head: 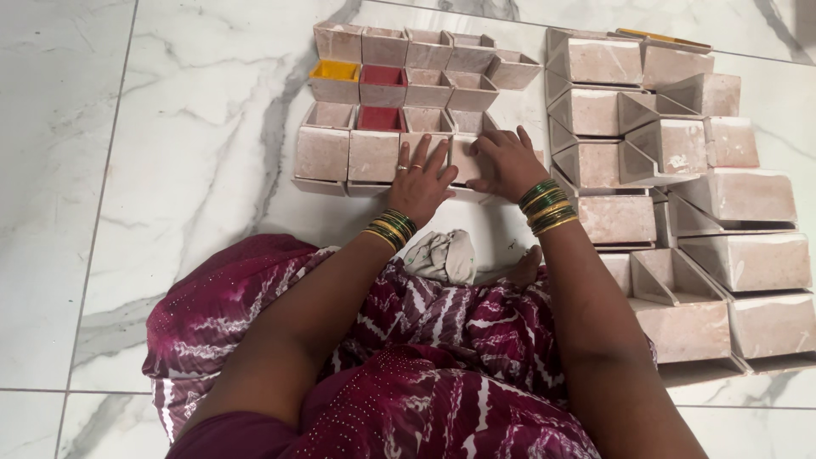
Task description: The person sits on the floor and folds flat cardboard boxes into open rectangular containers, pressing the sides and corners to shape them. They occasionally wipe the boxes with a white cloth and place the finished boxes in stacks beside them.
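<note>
On white marble floor [170, 127], rows of small pale cardboard boxes [399, 102], one yellow-filled, two red-filled. Left hand [421, 178] flat, fingers spread, pressing a front-row box [463, 161]. Right hand [506, 161] curled over the same box, touching. Further right, stacked closed boxes [680, 187].

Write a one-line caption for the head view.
Seated on a marble floor, both hands, left and right, press on a pale box in a grid of boxes.

Bright, even light; sharp focus; soft shadows.
</note>
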Demonstrator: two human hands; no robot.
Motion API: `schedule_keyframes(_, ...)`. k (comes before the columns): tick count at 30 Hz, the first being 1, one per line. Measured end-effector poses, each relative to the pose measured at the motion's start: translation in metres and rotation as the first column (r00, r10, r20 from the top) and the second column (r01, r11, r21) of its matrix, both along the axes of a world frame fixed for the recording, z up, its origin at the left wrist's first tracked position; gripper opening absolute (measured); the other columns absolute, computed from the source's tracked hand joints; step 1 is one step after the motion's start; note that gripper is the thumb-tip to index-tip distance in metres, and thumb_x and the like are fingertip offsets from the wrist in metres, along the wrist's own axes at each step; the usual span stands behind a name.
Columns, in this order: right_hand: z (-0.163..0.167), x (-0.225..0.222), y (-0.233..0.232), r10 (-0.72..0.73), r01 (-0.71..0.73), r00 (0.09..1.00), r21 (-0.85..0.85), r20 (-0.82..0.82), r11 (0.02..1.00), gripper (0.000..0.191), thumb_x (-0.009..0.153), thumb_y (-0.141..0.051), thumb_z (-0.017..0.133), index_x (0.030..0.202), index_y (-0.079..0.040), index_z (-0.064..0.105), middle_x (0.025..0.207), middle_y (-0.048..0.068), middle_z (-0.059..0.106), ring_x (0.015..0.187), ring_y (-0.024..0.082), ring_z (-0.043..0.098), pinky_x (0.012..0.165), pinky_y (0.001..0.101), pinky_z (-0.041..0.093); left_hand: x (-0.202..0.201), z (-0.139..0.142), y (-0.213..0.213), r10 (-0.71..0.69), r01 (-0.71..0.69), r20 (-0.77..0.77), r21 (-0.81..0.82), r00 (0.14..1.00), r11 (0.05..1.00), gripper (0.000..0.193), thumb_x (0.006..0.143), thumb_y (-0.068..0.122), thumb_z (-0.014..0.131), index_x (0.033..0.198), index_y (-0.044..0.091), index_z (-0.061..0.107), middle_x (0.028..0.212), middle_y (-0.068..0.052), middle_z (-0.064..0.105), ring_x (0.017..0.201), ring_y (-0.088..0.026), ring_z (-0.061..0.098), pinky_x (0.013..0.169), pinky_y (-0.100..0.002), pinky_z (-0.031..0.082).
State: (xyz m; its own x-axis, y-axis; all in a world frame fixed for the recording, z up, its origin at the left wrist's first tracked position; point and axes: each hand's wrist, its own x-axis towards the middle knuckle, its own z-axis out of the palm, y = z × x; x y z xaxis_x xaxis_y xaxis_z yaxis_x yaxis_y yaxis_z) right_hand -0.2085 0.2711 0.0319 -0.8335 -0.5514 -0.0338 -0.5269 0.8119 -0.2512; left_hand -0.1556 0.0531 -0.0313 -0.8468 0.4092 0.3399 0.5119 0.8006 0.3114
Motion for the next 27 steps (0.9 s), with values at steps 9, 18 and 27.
schedule_keyframes(9,0.003,-0.002,0.001,0.011,0.001,0.992,-0.099,0.124,0.995,0.064,0.079,-0.042,0.083,0.134,-0.021,0.059,0.152,0.011,0.050,0.146,0.035,0.041,0.121,0.0633,0.024,0.000,-0.002,0.001,0.005,-0.005,0.000,-0.016,1.000,1.000,0.041,0.085,0.040,0.076,0.113,0.016,0.058,0.159,-0.014,0.038,0.151,-0.043,0.026,0.120,-0.069,0.021)
schedule_keyframes(18,0.030,0.001,0.051,-0.282,0.264,0.952,0.150,0.120,0.953,0.105,0.067,-0.048,0.091,0.156,-0.021,0.042,0.162,0.016,0.039,0.145,0.042,0.045,0.117,0.0504,0.042,-0.002,-0.001,0.000,0.012,-0.012,0.022,-0.015,1.000,1.000,0.041,0.085,0.040,0.077,0.112,0.016,0.059,0.159,-0.012,0.038,0.150,-0.040,0.027,0.121,-0.068,0.021)
schedule_keyframes(27,0.011,0.010,0.045,-0.397,0.334,0.890,0.276,0.222,0.901,0.123,0.056,-0.033,0.098,0.156,-0.015,0.027,0.159,0.024,0.035,0.129,0.047,0.055,0.105,0.0514,0.049,-0.003,0.003,-0.001,0.005,-0.007,0.063,0.034,0.998,0.999,0.044,0.084,0.038,0.077,0.116,0.015,0.059,0.157,-0.014,0.037,0.150,-0.041,0.024,0.120,-0.067,0.018)
